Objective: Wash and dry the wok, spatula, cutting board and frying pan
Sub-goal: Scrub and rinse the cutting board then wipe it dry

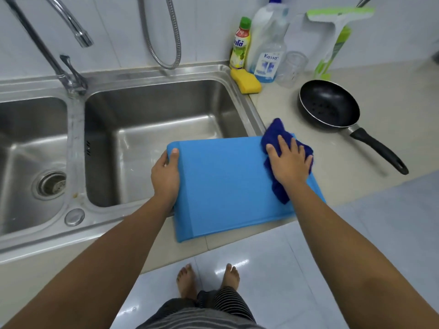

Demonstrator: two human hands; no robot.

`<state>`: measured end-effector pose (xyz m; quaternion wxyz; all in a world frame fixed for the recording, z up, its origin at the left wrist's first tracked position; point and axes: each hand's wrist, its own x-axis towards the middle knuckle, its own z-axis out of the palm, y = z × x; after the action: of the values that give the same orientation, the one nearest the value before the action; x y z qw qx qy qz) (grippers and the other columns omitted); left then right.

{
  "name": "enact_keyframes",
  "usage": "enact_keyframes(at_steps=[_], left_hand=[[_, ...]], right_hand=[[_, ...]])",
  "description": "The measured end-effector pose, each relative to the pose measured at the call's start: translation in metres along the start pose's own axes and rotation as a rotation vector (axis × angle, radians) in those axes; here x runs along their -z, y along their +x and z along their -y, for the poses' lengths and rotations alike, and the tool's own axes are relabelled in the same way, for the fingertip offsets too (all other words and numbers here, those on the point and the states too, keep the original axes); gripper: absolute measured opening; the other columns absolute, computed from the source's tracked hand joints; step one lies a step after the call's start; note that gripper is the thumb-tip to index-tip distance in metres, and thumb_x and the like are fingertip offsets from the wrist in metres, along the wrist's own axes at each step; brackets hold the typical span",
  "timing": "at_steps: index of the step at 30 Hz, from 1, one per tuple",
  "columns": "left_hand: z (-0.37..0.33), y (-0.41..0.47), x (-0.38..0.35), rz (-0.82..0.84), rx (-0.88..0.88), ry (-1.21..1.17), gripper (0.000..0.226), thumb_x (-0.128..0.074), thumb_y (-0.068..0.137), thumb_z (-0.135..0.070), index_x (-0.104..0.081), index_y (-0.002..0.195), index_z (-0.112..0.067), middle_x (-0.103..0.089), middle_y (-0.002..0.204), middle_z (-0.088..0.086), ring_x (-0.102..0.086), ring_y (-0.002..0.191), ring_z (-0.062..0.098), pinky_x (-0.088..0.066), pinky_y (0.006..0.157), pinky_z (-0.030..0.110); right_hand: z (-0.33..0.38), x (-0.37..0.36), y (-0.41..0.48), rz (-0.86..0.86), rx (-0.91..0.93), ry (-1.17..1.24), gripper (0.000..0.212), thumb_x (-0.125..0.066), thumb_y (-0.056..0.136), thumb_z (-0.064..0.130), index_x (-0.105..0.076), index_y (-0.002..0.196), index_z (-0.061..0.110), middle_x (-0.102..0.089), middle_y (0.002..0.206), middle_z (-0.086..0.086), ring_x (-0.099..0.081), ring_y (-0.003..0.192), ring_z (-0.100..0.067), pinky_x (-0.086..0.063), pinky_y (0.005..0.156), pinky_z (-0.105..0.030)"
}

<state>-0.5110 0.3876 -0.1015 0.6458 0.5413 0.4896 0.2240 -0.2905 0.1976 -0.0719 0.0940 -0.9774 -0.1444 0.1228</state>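
Note:
A blue cutting board [225,184] lies flat over the near right corner of the sink and the counter's front edge. My left hand [165,174] grips its left edge, thumb on top. My right hand [291,162] presses a dark blue cloth [276,134] flat against the board's right side with straight fingers. A black frying pan [329,105] sits on the counter to the right, its handle pointing toward the near right. No wok or spatula shows.
A double steel sink [147,119] fills the left, with a faucet [71,22] and a hose above. At the back stand a yellow sponge [247,81], dish soap bottles [240,46], a clear cup [293,67] and a green squeegee [337,34].

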Motion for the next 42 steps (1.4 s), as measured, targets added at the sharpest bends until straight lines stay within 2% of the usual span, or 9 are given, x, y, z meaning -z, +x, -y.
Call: enact_keyframes(at_steps=[3,6,13,18,27,33,35,38,42], left_hand=[[0.000,0.002,0.001,-0.008,-0.008,0.013,0.044,-0.051,0.083,-0.069,-0.065,0.116,-0.044,-0.072,0.106,-0.013,-0.070,0.097,0.016,-0.056,0.089,0.045],[0.004,0.004,0.000,-0.015,-0.010,0.034,0.055,-0.050,0.079,-0.076,-0.061,0.123,-0.044,-0.070,0.113,-0.017,-0.067,0.103,0.013,-0.053,0.094,0.044],[-0.001,0.001,-0.002,-0.019,-0.027,0.057,0.051,-0.046,0.080,-0.075,-0.066,0.114,-0.044,-0.072,0.105,-0.013,-0.069,0.097,0.013,-0.056,0.088,0.042],[-0.003,-0.003,0.000,-0.006,-0.002,0.036,0.059,-0.046,0.075,-0.080,-0.062,0.120,-0.046,-0.072,0.104,-0.013,-0.070,0.093,0.016,-0.058,0.085,0.043],[-0.004,-0.005,0.000,-0.041,-0.022,0.104,0.054,-0.044,0.078,-0.077,-0.061,0.120,-0.048,-0.072,0.102,-0.013,-0.069,0.094,0.018,-0.055,0.089,0.046],[-0.003,-0.002,0.001,-0.035,0.010,0.125,0.049,-0.044,0.078,-0.078,-0.062,0.116,-0.052,-0.070,0.108,-0.011,-0.068,0.098,0.020,-0.053,0.093,0.048],[-0.008,-0.005,-0.003,-0.034,0.010,0.217,0.050,-0.039,0.087,-0.071,-0.058,0.126,-0.046,-0.066,0.122,-0.004,-0.063,0.109,0.024,-0.047,0.099,0.045],[-0.017,-0.015,-0.017,-0.175,0.029,0.490,0.066,-0.032,0.099,-0.056,-0.025,0.154,-0.020,-0.041,0.149,0.015,-0.043,0.133,0.037,-0.034,0.109,0.048],[-0.007,-0.039,-0.038,-0.278,-0.026,0.649,0.066,-0.036,0.099,-0.053,-0.023,0.151,-0.014,-0.040,0.141,0.022,-0.047,0.123,0.044,-0.039,0.100,0.053]], right_hand=[[-0.024,-0.002,-0.010,-0.022,-0.130,0.014,0.068,-0.018,0.095,0.067,-0.019,0.155,0.036,-0.010,0.165,-0.002,-0.011,0.149,-0.031,0.000,0.119,-0.055],[-0.001,-0.015,-0.043,-0.067,-0.083,0.029,0.064,-0.024,0.097,0.064,-0.022,0.154,0.035,-0.011,0.164,-0.002,-0.010,0.150,-0.030,0.002,0.120,-0.054],[0.077,-0.042,-0.151,0.043,0.389,0.013,0.064,-0.025,0.094,0.065,-0.024,0.153,0.038,-0.011,0.164,0.001,-0.005,0.150,-0.027,0.009,0.120,-0.046],[0.021,-0.040,-0.164,0.062,0.609,-0.006,0.065,-0.023,0.091,0.070,-0.029,0.150,0.043,-0.016,0.163,0.009,-0.011,0.150,-0.018,0.006,0.121,-0.037],[-0.093,-0.013,-0.092,-0.105,0.232,0.068,0.070,-0.024,0.085,0.073,-0.042,0.145,0.041,-0.029,0.159,0.006,-0.024,0.145,-0.020,-0.008,0.122,-0.043],[-0.088,-0.021,-0.084,-0.228,0.133,0.075,0.047,-0.046,0.096,0.055,-0.051,0.139,0.037,-0.041,0.152,0.003,-0.033,0.136,-0.025,-0.022,0.114,-0.045],[-0.089,-0.018,-0.081,-0.238,0.127,0.046,0.044,-0.048,0.096,0.053,-0.053,0.137,0.037,-0.046,0.145,0.002,-0.037,0.130,-0.024,-0.026,0.107,-0.044],[-0.091,-0.012,-0.066,-0.216,0.187,0.023,0.042,-0.048,0.097,0.051,-0.056,0.134,0.033,-0.051,0.134,-0.002,-0.041,0.123,-0.025,-0.031,0.100,-0.044],[-0.096,0.000,-0.036,-0.166,0.308,0.056,0.043,-0.051,0.096,0.050,-0.058,0.133,0.030,-0.053,0.130,-0.003,-0.043,0.123,-0.025,-0.035,0.097,-0.043]])
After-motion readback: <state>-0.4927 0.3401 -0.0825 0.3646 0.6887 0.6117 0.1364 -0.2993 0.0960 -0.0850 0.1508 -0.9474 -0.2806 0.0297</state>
